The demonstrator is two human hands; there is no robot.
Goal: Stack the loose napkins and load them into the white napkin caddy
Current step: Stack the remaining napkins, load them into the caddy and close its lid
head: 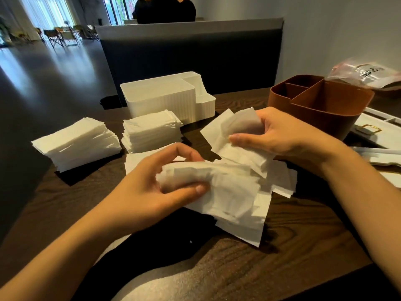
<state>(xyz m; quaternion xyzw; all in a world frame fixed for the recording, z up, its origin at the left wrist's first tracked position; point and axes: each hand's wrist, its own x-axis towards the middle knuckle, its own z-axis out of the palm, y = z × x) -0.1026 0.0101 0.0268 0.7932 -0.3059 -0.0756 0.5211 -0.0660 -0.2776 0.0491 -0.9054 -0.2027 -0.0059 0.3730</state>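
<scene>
Loose napkins [238, 192] heaped at frame centre on dark wood table [282, 257], overlapping, edges fanned out toward lower right. Far left: squared napkin stack [76, 144], resting on table. Just right of it: second stack [152, 131], touching or nearly touching front wall of white napkin caddy [165, 98] in upper centre. Caddy upright, ribbed sides, smaller compartment on its right end; contents not visible from this angle. Left hand [156, 185] at centre, fingers and thumb curled round a wad of the loose napkins. Right hand [275, 131] right of centre, pinching a few more sheets, raised off the heap. Upper right: brown divided organizer [329, 109], upright. Plastic bag [364, 77] behind it. White tray [377, 131] at right edge.
</scene>
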